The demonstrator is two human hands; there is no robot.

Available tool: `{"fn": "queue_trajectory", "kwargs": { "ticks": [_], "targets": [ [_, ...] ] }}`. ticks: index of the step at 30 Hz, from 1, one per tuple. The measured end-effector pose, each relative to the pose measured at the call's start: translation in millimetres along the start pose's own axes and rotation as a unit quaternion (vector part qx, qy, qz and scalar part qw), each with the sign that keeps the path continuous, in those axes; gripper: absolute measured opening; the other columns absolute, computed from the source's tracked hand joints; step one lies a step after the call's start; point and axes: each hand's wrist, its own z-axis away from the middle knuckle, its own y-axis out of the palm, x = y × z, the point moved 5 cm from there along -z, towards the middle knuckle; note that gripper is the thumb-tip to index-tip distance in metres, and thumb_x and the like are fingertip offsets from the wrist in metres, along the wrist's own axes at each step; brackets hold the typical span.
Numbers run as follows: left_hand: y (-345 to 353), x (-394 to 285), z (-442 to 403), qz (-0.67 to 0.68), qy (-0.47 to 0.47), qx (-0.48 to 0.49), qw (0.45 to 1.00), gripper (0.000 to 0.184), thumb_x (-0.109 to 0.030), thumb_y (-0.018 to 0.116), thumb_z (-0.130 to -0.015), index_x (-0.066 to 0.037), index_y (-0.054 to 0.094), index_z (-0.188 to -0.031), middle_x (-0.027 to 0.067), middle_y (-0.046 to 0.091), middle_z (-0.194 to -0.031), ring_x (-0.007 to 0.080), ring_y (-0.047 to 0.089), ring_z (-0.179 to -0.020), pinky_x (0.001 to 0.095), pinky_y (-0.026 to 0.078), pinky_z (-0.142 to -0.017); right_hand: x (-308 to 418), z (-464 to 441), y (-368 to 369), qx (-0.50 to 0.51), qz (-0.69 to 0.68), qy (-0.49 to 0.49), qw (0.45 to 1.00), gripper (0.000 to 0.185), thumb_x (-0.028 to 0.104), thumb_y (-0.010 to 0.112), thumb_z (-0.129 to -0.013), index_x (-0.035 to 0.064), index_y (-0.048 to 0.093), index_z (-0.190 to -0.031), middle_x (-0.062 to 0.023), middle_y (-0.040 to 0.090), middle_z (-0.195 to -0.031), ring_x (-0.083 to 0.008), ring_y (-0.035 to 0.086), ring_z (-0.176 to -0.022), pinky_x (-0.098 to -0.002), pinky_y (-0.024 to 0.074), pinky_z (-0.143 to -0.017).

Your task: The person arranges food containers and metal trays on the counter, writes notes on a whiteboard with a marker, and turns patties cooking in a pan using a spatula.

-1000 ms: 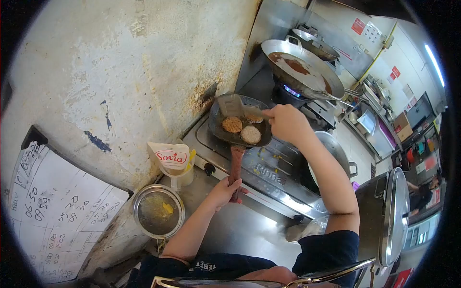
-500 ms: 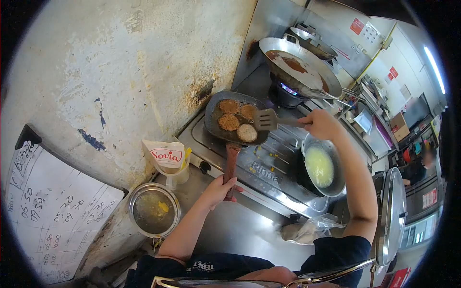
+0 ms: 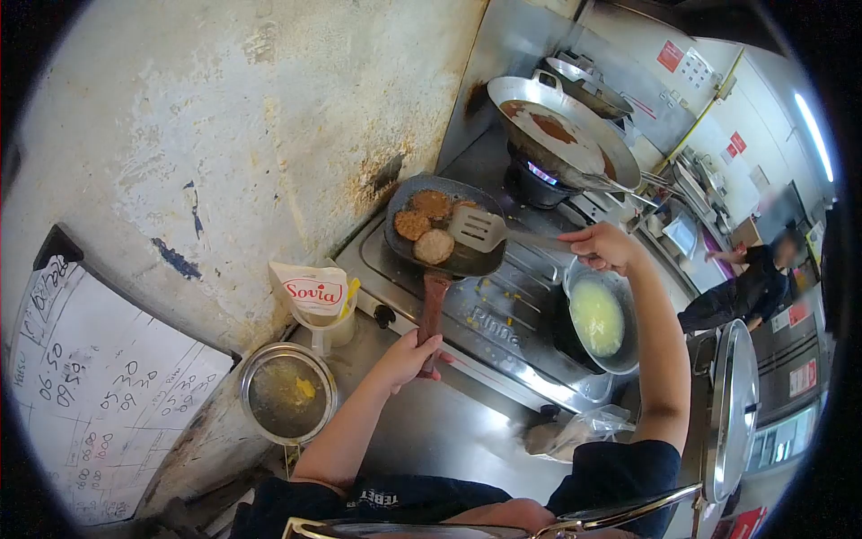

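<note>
My left hand (image 3: 410, 359) is closed around the brown handle of a dark square frying pan (image 3: 480, 263) on the stove. Several round brown patties (image 3: 412, 225) lie in the pan, one paler than the others. In my right hand (image 3: 603, 247) is the handle of a grey slotted spatula (image 3: 478, 229). Its blade is over the right side of the pan and partly covers one patty. I cannot tell whether the blade touches the pan floor. To the right, a dark pan of yellowish liquid (image 3: 598, 319) stands below my right hand.
A large wok (image 3: 503, 88) of oil sits over a lit burner behind. Left of the stove (image 3: 359, 260) are a jug with a Sovia packet (image 3: 310, 289) and a steel pot with a strainer (image 3: 256, 415). Far right, a person (image 3: 750, 283) stands near a large lid (image 3: 736, 404).
The spatula blade has shifted left and farther over the pan. The patties have moved; the pale one is farther left. A person at far right has come more into view.
</note>
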Motion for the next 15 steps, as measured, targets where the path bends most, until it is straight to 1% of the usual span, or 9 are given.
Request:
{"fn": "queue_trajectory", "kwargs": {
  "ticks": [3, 5, 7, 8, 9, 10, 11, 13, 15],
  "targets": [
    [-1, 1, -1, -0.005, -0.006, -0.007, 1.0, 0.032, -0.034, 0.049, -0.092, -0.008, 0.044, -0.11, 0.0101, 0.063, -0.092, 0.0121, 0.054, -0.055, 0.026, 0.049, -0.055, 25, 10, 6, -0.005, 0.03, -0.033, 0.999, 0.036, 0.004, 0.055, -0.081, 0.0029, 0.057, -0.117, -0.0027, 0.047, -0.059, -0.0038, 0.034, -0.043, -0.0197, 0.0214, -0.035],
    [0, 2, -2, -0.003, -0.008, -0.006, 1.0, 0.033, -0.034, 0.05, -0.091, -0.008, 0.044, -0.11, 0.0097, 0.064, -0.091, 0.0125, 0.054, -0.055, 0.0263, 0.049, -0.055, 41, 14, 17, 0.0, 0.033, -0.043, 0.999, 0.036, 0.004, 0.055, -0.081, 0.0029, 0.058, -0.116, -0.001, 0.047, -0.058, -0.0031, 0.033, -0.042, -0.0199, 0.0229, -0.036],
    [-1, 2, -3, -0.004, -0.01, -0.009, 1.0, 0.033, -0.035, 0.051, -0.091, -0.009, 0.044, -0.111, 0.0093, 0.064, -0.091, 0.0126, 0.055, -0.055, 0.0263, 0.049, -0.054, 62, 16, 38, 0.017, 0.127, -0.079, 0.989, 0.034, 0.006, 0.056, -0.08, 0.007, 0.061, -0.114, -0.0032, 0.05, -0.057, -0.0066, 0.036, -0.042, -0.0248, 0.031, -0.039],
    [-1, 2, -3, -0.005, -0.013, -0.012, 1.0, 0.034, -0.035, 0.051, -0.091, -0.009, 0.044, -0.111, 0.0088, 0.064, -0.09, 0.0126, 0.055, -0.055, 0.0263, 0.049, -0.054, 67, 17, 47, 0.017, 0.125, -0.08, 0.989, 0.034, 0.006, 0.056, -0.08, 0.007, 0.061, -0.114, -0.0032, 0.05, -0.057, -0.0066, 0.036, -0.042, -0.0248, 0.031, -0.039],
    [-1, 2, -3, -0.006, -0.013, -0.013, 1.0, 0.034, -0.035, 0.051, -0.091, -0.009, 0.044, -0.111, 0.0088, 0.064, -0.09, 0.0126, 0.055, -0.055, 0.0263, 0.049, -0.054, 80, 19, 55, -0.032, 0.265, -0.175, 0.948, 0.033, 0.007, 0.056, -0.078, 0.0089, 0.063, -0.11, -0.0102, 0.057, -0.064, -0.0161, 0.049, -0.051, -0.0287, 0.0386, -0.048],
    [-2, 1, -2, -0.013, -0.011, -0.012, 1.0, 0.035, -0.036, 0.052, -0.09, -0.009, 0.044, -0.111, 0.0084, 0.064, -0.089, 0.0125, 0.055, -0.055, 0.0261, 0.049, -0.055, 94, 24, 67, -0.08, 0.396, -0.263, 0.876, 0.032, 0.008, 0.056, -0.076, 0.0107, 0.065, -0.106, -0.0173, 0.063, -0.07, -0.0257, 0.062, -0.061, -0.0326, 0.0462, -0.056],
    [-1, 1, -2, -0.018, -0.009, -0.012, 1.0, 0.037, -0.037, 0.053, -0.09, -0.009, 0.044, -0.112, 0.008, 0.064, -0.089, 0.0124, 0.055, -0.055, 0.026, 0.049, -0.055, 101, 30, 77, -0.079, 0.395, -0.264, 0.876, 0.032, 0.008, 0.056, -0.076, 0.0107, 0.065, -0.106, -0.0173, 0.063, -0.07, -0.0257, 0.062, -0.061, -0.0326, 0.0462, -0.056],
    [0, -2, 1, -0.018, -0.009, -0.012, 1.0, 0.035, -0.036, 0.05, -0.091, -0.007, 0.044, -0.11, 0.0087, 0.064, -0.089, 0.0128, 0.057, -0.058, 0.0255, 0.05, -0.055, 111, 45, 88, -0.119, 0.391, -0.21, 0.888, 0.029, 0.01, 0.057, -0.075, 0.0152, 0.067, -0.102, -0.0194, 0.063, -0.084, -0.0329, 0.062, -0.082, -0.0373, 0.0477, -0.072],
    [2, -4, 3, -0.016, -0.009, -0.011, 1.0, 0.033, -0.034, 0.048, -0.092, -0.006, 0.043, -0.108, 0.0095, 0.064, -0.089, 0.0132, 0.058, -0.062, 0.025, 0.051, -0.056, 108, 51, 95, -0.118, 0.425, -0.214, 0.872, 0.03, 0.011, 0.057, -0.075, 0.016, 0.067, -0.102, -0.0188, 0.063, -0.082, -0.0324, 0.062, -0.08, -0.0377, 0.0485, -0.072]
  ]
}}
